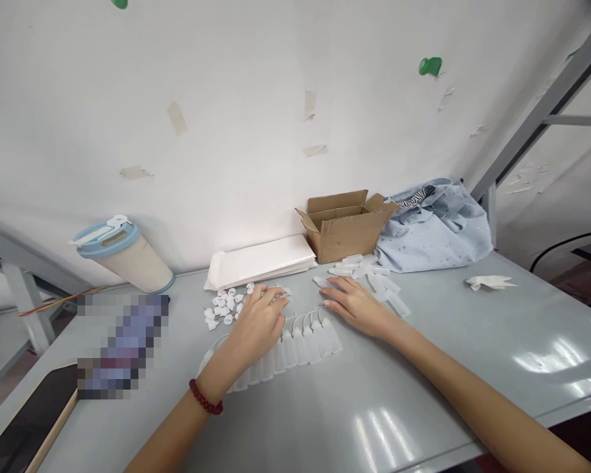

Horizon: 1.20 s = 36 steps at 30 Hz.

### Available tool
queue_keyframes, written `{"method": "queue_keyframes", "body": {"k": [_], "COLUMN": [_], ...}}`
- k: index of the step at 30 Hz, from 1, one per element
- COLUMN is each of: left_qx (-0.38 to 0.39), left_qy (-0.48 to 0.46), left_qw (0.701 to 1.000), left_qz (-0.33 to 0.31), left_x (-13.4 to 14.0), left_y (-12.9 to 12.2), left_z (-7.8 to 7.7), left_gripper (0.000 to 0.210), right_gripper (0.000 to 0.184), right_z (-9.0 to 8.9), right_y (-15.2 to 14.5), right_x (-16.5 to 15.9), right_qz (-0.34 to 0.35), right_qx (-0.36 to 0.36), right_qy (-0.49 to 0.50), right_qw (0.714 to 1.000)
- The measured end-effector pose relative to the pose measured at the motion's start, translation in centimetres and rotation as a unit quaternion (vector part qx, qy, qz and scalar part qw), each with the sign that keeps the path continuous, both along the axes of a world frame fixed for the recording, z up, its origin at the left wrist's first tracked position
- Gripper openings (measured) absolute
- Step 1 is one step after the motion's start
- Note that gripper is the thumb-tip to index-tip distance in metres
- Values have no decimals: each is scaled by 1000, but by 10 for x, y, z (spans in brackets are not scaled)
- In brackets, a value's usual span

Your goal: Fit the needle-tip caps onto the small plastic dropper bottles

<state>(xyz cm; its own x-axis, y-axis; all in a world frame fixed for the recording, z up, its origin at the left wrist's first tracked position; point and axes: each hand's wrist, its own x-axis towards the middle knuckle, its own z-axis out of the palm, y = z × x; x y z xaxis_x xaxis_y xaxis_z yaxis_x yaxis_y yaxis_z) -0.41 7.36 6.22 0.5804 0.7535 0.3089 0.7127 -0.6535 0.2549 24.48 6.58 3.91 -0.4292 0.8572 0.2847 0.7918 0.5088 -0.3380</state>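
Note:
My left hand (261, 320) is closed, fingers curled down at the right edge of a loose pile of small white caps (221, 305). A small whitish piece shows at its fingertips, too small to make out. With its fingertips my right hand (357, 305) holds a small translucent bottle (321, 282) against the table. Below and between the hands lies a row of several translucent bottles (300, 346) with caps and thin curved strands at their tops. My left forearm hides part of this row. More loose translucent bottles (381, 289) lie beyond my right hand.
An open cardboard box (349, 236) stands by the wall, beside a stack of white sheets or bags (266, 259) and a light-blue cloth bag (438, 230). A lidded tumbler (128, 256), a phone-like dark device (32, 420) and a blurred-out item are left. Crumpled tissue (490, 282) lies right.

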Motion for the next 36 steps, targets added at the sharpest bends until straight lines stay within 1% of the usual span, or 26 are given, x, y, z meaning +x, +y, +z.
{"method": "queue_keyframes", "body": {"k": [5, 9, 12, 15, 16, 17, 18, 19, 21, 23, 26, 29, 31, 33, 34, 35, 36], "left_qx": [-20, -45, -77, -105, -126, -157, -197, -240, -312, -346, -376, -400, -410, -411, -403, -387, -365], "left_qy": [8, -15, -52, -101, -134, -182, -241, -306, -422, -487, -543, -571, -575, -568, -558, -539, -512], "left_qw": [1000, 999, 996, 989, 982, 969, 948, 918, 847, 800, 750, 717, 708, 713, 725, 748, 778], "left_qz": [-2, 2, 11, 33, 44, 56, 69, 80, 83, 66, 39, 17, -2, -17, -17, -11, 2], "left_x": [2, 2, -1, -9, -12, -15, -17, -19, -21, -22, -20, -18, -17, -16, -16, -16, -15], "left_y": [-6, -8, -5, -1, 0, 1, 1, 2, 2, 2, 0, -4, -6, -7, -7, -7, -6], "left_z": [-5, -6, 0, 11, 15, 19, 23, 26, 30, 32, 36, 39, 39, 37, 34, 31, 28], "left_gripper": [28, 30, 35, 40, 40, 40, 39, 39, 39, 40, 39, 38, 39, 41, 41, 41, 41], "right_gripper": [31, 31, 30, 27, 25, 23, 21, 19, 16, 16, 20, 22, 21, 19, 18, 16, 15], "right_z": [-1, 2, 7, 14, 16, 17, 19, 20, 21, 22, 23, 24, 25, 26, 26, 26, 26], "right_y": [-1, -2, -4, -6, -7, -8, -9, -10, -12, -15, -18, -22, -25, -28, -29, -31, -32], "right_x": [0, 1, 0, -2, -3, -4, -5, -6, -8, -9, -13, -17, -21, -24, -25, -26, -27], "right_qz": [-15, -28, -34, -33, -34, -36, -41, -47, -62, -77, -94, -96, -88, -76, -69, -62, -54], "right_qx": [-7, -8, -5, -4, -5, -7, -10, -13, -20, -30, -48, -65, -76, -84, -87, -90, -93], "right_qy": [12, 38, 62, 90, 99, 108, 118, 128, 149, 170, 199, 219, 226, 230, 231, 231, 232], "right_qw": [1000, 999, 997, 995, 995, 993, 992, 991, 987, 982, 974, 969, 967, 967, 967, 967, 967]}}
